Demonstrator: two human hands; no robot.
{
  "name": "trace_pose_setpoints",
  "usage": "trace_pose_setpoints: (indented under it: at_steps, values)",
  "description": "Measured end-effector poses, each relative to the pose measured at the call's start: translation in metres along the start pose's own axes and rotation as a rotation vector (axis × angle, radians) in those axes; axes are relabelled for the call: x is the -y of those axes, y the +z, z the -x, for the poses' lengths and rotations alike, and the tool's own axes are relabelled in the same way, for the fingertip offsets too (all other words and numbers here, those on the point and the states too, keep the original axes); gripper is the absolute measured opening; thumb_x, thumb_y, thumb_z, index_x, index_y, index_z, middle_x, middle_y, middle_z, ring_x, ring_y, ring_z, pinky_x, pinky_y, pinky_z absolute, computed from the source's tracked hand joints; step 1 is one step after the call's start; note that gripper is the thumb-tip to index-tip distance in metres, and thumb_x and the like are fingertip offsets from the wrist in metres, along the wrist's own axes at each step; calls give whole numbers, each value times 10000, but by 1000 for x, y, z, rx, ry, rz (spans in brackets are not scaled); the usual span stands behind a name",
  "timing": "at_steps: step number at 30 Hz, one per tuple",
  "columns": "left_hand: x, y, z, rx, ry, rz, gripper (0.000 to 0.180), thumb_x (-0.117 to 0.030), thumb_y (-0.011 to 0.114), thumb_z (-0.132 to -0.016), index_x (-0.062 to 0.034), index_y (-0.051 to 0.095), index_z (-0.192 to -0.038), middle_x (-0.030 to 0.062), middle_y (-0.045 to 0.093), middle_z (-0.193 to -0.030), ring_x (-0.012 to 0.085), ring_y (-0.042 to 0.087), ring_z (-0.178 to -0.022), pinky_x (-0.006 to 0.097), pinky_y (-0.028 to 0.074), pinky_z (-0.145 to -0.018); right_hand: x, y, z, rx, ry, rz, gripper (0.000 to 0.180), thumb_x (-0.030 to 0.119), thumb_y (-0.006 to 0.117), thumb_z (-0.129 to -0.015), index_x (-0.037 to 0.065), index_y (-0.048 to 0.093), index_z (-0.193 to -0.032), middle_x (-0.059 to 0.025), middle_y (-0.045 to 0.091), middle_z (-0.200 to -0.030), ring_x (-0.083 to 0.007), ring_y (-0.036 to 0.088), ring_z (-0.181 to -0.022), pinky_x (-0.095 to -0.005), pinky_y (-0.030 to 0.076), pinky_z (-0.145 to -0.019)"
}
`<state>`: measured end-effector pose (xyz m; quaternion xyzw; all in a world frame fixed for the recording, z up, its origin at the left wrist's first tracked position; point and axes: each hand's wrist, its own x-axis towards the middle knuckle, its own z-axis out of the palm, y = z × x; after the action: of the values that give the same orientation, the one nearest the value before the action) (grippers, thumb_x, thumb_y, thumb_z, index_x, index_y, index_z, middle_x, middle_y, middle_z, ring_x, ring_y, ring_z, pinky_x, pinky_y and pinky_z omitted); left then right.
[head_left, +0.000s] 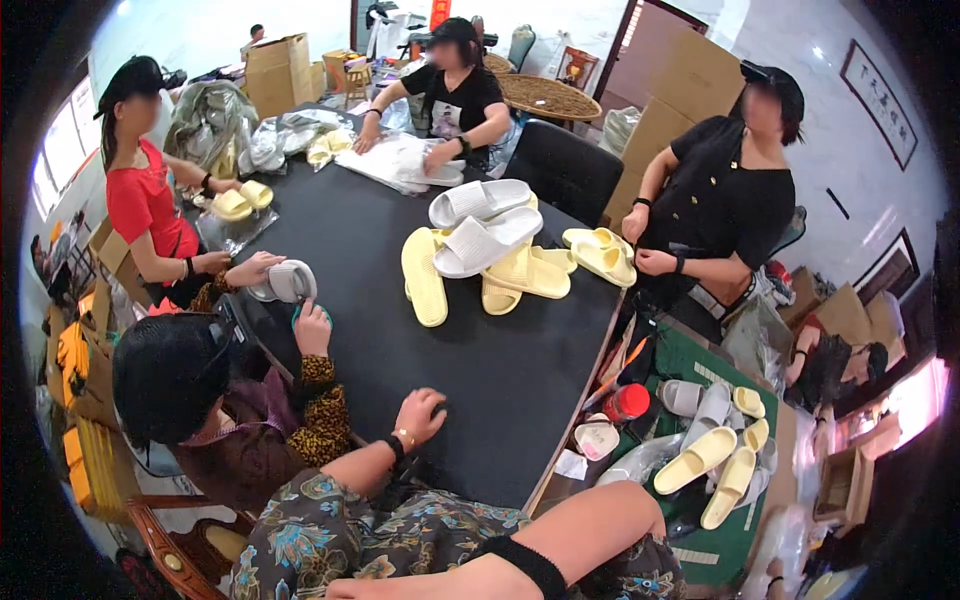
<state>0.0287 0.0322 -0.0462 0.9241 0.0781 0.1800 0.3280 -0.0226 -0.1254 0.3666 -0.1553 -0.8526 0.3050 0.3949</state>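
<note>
On the near edge of the black table [490,390] my left hand [420,412] rests knuckles up, fingers loosely curled under, holding nothing I can see. The closest work piece is the long yellow slipper [423,278], lying flat at the front of the slipper pile [500,250], well apart from that hand. I judge a clean pick means opening the fingers early, reaching straight across the bare tabletop and taking that slipper by its side, clear of the neighbour's hand [313,325] to the left. My right forearm [580,530] lies across my lap. Its hand is cut by the lower edge, so I cannot tell its state.
</note>
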Motion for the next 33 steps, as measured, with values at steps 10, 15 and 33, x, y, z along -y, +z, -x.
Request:
trace_pose_setpoints:
  at_steps: [10,15,33]
  values:
    - [19,-7,-165,-248,-581,-77,847,-350,753,-647,-65,350,-1336,209,371,-1336,372,363,-1228,427,355,-1007,-18,-34,-4,-44,190,43,483,452,376,-887,26,524,-1061,-291,310,-1373,-433,430,-1108,-483,368,-872]
    - [27,-17,-195,-133,-748,-67,1003,-347,804,-608,-46,251,-1390,249,242,-1412,414,304,-1271,436,358,-1020,-26,-48,6,-35,275,61,493,481,368,-882,20,513,-986,-294,317,-1366,-440,424,-1119,-492,367,-876]
    - [31,-13,-99,-96,-624,622,439,-185,568,-743,8,536,-1136,192,632,-1027,302,615,-975,367,470,-857,-52,-70,23,-202,471,-36,530,521,458,-872,59,523,-1125,-282,265,-1413,-449,409,-1144,-502,368,-898]
